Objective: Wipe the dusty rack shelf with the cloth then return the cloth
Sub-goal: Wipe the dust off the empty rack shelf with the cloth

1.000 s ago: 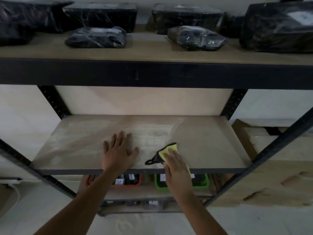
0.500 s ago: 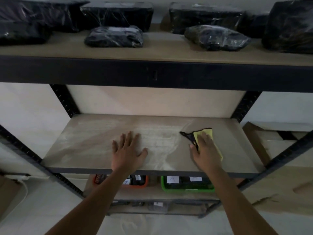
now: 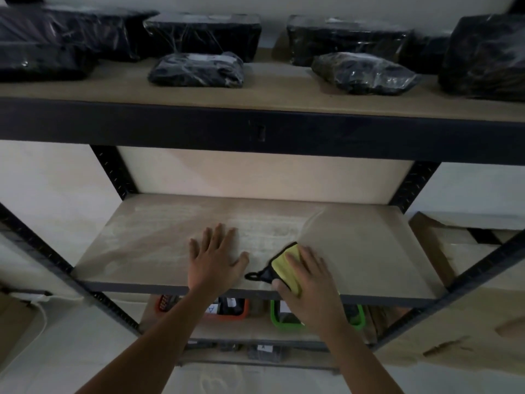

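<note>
Two bare forearms, seemingly sleeveless, left hand (image 3: 216, 258), right hand (image 3: 309, 282).

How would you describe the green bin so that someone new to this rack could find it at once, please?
Start at the dusty shelf where the right hand presses the yellow cloth. Look on the level just beneath it: the green bin shows below that hand. An orange bin sits to its left; only the green rim sets it apart.

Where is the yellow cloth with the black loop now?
The yellow cloth lies under the right hand at the middle shelf front edge, right of the left hand.
</note>
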